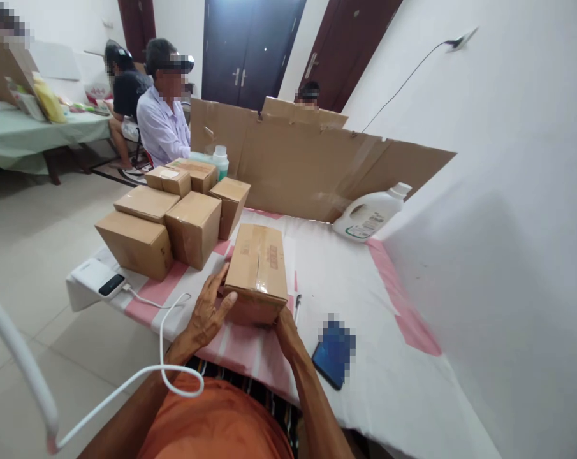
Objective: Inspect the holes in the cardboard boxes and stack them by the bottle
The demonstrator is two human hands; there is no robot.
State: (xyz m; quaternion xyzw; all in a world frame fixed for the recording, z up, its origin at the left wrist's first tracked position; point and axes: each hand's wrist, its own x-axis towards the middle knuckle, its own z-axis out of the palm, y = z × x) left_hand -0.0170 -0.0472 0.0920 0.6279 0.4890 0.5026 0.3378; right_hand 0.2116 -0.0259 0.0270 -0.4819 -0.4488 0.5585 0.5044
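Cardboard box (pixel 255 271) sits between left grip (pixel 210 311), spread wide against it, and right grip (pixel 286 326), fingers hidden, can't tell closure.

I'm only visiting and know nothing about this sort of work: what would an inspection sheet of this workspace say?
Surface: white-and-pink cloth over a table.
Job's things: taped brown cardboard box between the hands; six more brown cardboard boxes grouped to its left.
Clutter: dark phone, white power bank, tilted white plastic jug.
Hands: left hand spread at the box's left side; right hand at its near right corner, fingers mostly hidden.
Cables: white cable plugged into the power bank, looping at the near left; thin black cord hanging from the wall plug.
Surroundings: tall brown cardboard panel behind; other people beyond.
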